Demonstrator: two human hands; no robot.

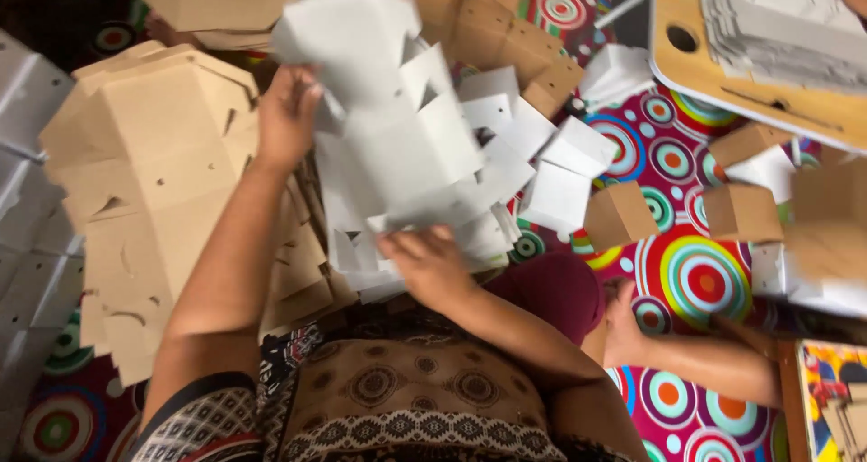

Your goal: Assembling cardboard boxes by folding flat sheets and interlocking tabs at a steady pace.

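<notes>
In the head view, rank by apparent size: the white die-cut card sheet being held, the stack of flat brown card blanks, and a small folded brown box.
1. Stack of flat brown card blanks
2. White die-cut card sheet, though it is blurred and nearer the camera, so this is unsure
3. Small folded brown box

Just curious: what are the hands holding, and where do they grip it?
A flat white box blank: left hand grips its left edge, right hand its lower edge.

White box blank (379,110) motion-blurred; left hand (287,119) fingertips hidden behind it.

White box blank (388,128), circle-patterned mat (695,281)
</notes>
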